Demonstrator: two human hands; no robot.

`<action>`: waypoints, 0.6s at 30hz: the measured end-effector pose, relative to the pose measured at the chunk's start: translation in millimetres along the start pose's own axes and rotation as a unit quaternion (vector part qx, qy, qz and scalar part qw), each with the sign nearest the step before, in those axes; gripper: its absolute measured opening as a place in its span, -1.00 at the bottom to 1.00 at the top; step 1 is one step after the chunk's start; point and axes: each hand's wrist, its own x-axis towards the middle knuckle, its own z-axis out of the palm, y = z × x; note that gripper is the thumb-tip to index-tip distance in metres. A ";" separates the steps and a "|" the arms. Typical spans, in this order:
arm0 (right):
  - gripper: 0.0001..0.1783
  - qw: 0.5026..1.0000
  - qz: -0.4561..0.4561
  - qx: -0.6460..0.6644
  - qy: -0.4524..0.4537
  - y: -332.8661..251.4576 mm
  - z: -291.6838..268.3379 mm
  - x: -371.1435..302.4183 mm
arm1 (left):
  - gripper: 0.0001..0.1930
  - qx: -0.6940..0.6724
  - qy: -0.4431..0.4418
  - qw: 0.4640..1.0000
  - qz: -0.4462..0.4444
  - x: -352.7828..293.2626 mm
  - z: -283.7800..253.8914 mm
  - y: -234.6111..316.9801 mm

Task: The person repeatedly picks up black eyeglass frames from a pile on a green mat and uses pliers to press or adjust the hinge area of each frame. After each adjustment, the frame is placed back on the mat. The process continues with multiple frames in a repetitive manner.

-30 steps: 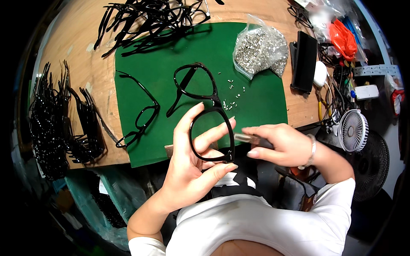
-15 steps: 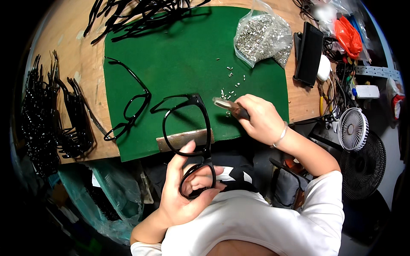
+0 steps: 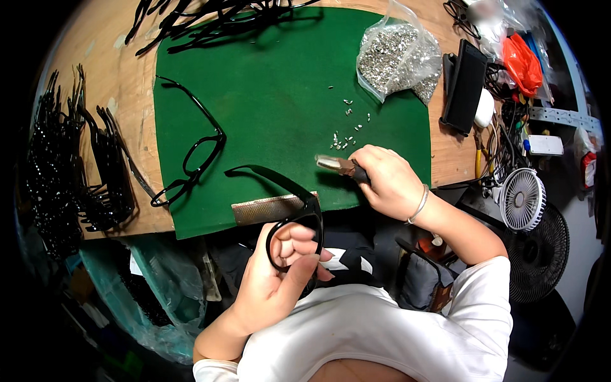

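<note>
Currently, my left hand [image 3: 273, 274] is gripping black glasses [image 3: 319, 232], lower centre; well apart, my right hand [image 3: 393, 183] is clasping pliers [image 3: 337, 165]; metal bits [image 3: 335, 141] are lying unattached mid-frame.

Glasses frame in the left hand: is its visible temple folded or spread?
Spread: the temple extends away from the black rim, over the green mat.

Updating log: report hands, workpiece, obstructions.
Left fingers hold glossy black eyeglass frame. Right fingers grip dark-handled metal pliers. Small silver pieces on green mat nearby.
</note>
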 end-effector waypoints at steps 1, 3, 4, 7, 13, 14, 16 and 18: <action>-0.72 1.000 0.001 0.012 0.003 0.5 -0.6 0.9 | -0.61 0.016 -0.013 1.000 0.003 -1.0 1.4 -0.3; -0.73 1.000 0.005 0.009 0.006 -1.0 -0.6 0.8 | -0.50 0.049 -0.043 0.998 0.010 -2.0 2.7 0.0; -0.74 1.000 0.007 -0.007 0.006 -4.3 0.0 0.0 | -0.42 0.046 -0.065 0.997 0.011 -0.7 0.8 -5.9; -0.76 1.000 0.020 -0.002 0.008 -9.1 -1.3 -0.7 | -0.44 0.069 -0.053 0.993 0.073 6.3 2.4 -13.5; -0.82 0.937 0.101 0.334 0.025 -47.0 -31.5 -3.7 | -0.46 0.059 0.030 0.993 0.098 12.9 17.0 -18.8; -0.84 0.918 0.072 0.385 0.063 -53.3 -25.6 -5.8 | -0.47 0.061 0.032 0.989 0.131 16.0 21.2 -22.3; -0.87 0.848 0.076 0.518 0.081 -67.6 -22.8 -5.3 | -0.42 0.114 0.043 0.980 0.155 17.4 25.7 -24.2; -0.85 0.794 0.117 0.591 0.079 -70.8 -14.8 -4.5 | -0.43 0.118 0.054 0.976 0.177 18.9 28.8 -27.2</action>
